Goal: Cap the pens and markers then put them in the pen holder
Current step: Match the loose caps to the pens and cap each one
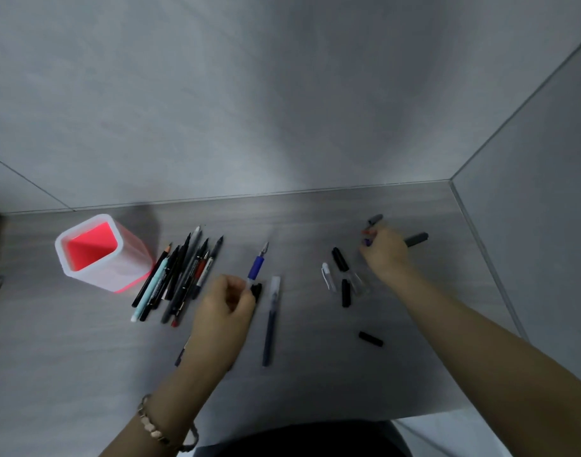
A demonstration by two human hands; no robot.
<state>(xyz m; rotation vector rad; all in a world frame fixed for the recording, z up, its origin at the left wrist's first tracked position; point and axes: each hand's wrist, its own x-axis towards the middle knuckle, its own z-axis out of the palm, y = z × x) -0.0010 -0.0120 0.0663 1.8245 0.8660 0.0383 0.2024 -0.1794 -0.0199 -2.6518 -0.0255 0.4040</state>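
Two hands of ours work over the gray tabletop (315, 374). Our left hand (226, 308) curls its fingers and pinches the lower end of a blue-grip pen (257, 266), whose bare tip points away from us. A black cap (256, 290) sits right at its fingertips. Our right hand (386, 253) reaches far right with its fingers curled over small red and purple bits (367, 241); blur stops us telling whether it grips them. The pen holder (60, 252), white outside and pink inside, stands at the far left. A pile of uncapped pens (180, 278) lies just beside it. A capped pen (270, 324) lies right of the left hand. Loose caps (345, 293) lie scattered between the hands.
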